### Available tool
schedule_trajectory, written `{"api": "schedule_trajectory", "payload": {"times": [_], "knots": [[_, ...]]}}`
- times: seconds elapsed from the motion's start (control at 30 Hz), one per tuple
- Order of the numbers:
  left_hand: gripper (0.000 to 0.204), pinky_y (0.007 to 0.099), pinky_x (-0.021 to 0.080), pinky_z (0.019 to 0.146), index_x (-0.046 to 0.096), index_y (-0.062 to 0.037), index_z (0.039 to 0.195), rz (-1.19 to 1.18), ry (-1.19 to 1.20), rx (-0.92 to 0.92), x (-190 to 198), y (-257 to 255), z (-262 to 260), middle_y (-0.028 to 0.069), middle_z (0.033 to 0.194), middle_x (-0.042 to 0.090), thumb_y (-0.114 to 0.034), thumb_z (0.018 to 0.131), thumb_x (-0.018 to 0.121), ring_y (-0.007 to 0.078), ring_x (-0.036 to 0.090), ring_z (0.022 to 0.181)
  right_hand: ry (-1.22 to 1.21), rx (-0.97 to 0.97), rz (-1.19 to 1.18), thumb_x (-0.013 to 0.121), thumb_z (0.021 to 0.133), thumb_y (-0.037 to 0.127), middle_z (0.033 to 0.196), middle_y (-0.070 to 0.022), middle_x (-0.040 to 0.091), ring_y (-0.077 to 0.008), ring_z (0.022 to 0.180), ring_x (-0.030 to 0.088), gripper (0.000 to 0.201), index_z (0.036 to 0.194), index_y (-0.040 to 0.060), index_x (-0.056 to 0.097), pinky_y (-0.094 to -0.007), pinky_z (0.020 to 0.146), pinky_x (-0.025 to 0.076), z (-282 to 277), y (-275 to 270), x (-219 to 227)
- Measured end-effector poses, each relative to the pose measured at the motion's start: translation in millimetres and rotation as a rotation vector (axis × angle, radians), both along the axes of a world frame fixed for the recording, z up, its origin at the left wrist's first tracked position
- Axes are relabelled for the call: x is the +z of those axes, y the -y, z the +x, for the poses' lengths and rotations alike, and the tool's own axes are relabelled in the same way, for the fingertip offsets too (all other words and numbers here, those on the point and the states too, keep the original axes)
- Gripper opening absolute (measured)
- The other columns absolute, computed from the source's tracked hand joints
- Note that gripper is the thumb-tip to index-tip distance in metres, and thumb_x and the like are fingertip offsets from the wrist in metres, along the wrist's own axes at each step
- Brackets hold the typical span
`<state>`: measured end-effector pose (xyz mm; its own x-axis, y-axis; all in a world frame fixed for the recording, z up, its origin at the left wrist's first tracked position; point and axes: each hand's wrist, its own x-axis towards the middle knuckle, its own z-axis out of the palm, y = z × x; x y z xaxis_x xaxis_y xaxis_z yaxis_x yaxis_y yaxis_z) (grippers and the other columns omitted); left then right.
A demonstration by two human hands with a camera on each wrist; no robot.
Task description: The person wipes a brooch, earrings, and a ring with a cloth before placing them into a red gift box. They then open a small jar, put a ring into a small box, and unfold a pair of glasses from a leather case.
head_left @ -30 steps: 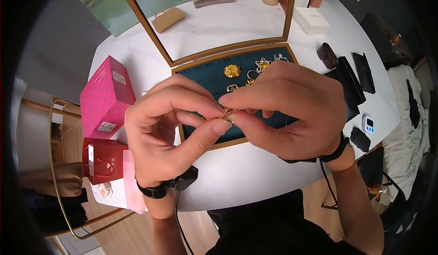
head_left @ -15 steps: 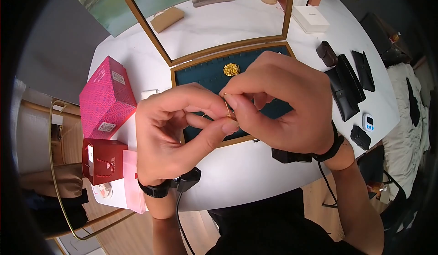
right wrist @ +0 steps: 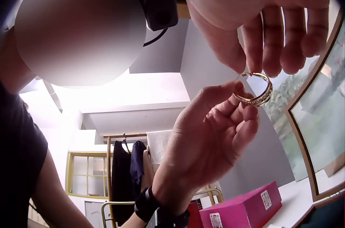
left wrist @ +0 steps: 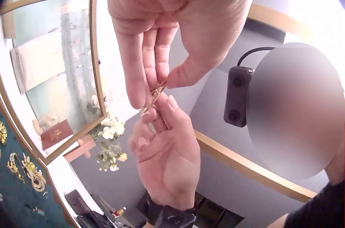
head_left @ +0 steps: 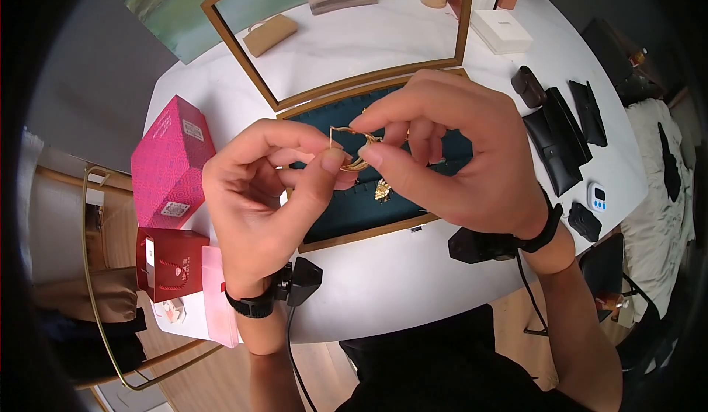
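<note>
A gold hoop earring (right wrist: 268, 84) with a row of small stones is held between both hands, its thin straight post standing up in the head view. The left hand (head_left: 254, 191) pinches the hoop's lower left side between thumb and fingers. From the right, the right hand (head_left: 476, 154) has its thumb and index fingertips on the hoop's other side, its remaining fingers bent. Beneath the hands lies a wooden-framed jewelry case (head_left: 361, 238) lined in dark teal. A gold ornament (head_left: 382, 190) shows in it below the fingers; more jewelry (left wrist: 33, 174) appears in the left wrist view.
The case's glass lid (head_left: 464, 25) stands raised behind. On the left are a pink box (head_left: 171, 165) and a red gift bag (head_left: 169, 261). To the right lie black cases (head_left: 553, 143), a small white device (head_left: 597, 197) and a white box (head_left: 501, 32).
Both hands have moved up in the head view, away from the body. The earring has turned so its hoop and post show, and the gold ornament now appears below the fingers.
</note>
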<state>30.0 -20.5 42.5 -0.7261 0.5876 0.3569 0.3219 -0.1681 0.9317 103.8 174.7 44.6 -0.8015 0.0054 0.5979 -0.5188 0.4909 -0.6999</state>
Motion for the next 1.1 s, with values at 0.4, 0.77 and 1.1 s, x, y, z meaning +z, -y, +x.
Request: {"api": "schedule_trajectory", "payload": {"times": [0.4, 0.77, 1.1], "knots": [[0.015, 0.0246, 0.060, 0.072, 0.066, 0.0090, 0.096, 0.061, 0.031, -0.059, -4.0, -2.8, -0.3, 0.0130, 0.090, 0.070, 0.011, 0.082, 0.069, 0.0143, 0.069, 0.081, -0.060, -0.022, 0.040, 0.072, 0.076, 0.000, 0.069, -0.0014, 0.063, -0.0055, 0.052, 0.052, 0.009, 0.083, 0.0041, 0.070, -0.0205, 0.049, 0.039, -1.3, -0.1, -2.3], [0.017, 0.0240, 0.060, 0.071, 0.067, 0.0085, 0.095, 0.008, -0.081, 0.065, -2.3, -7.6, 4.1, 0.0110, 0.089, 0.070, 0.012, 0.078, 0.071, 0.0118, 0.068, 0.081, 0.072, 0.006, -0.155, 0.073, 0.078, 0.009, 0.068, 0.0006, 0.065, -0.0034, 0.047, 0.052, 0.008, 0.081, 0.0053, 0.066, -0.0185, 0.045, 0.037, -1.6, 5.2, -9.8], [0.016, 0.0248, 0.060, 0.071, 0.068, 0.0086, 0.093, -0.012, -0.126, 0.083, -1.3, -6.1, 3.4, 0.0103, 0.087, 0.071, 0.012, 0.077, 0.072, 0.0127, 0.069, 0.079, 0.156, 0.062, -0.263, 0.068, 0.086, 0.006, 0.071, -0.0002, 0.066, 0.0001, 0.050, 0.052, 0.006, 0.087, 0.0019, 0.064, -0.0161, 0.046, 0.035, 0.4, 10.2, -9.1]]}}
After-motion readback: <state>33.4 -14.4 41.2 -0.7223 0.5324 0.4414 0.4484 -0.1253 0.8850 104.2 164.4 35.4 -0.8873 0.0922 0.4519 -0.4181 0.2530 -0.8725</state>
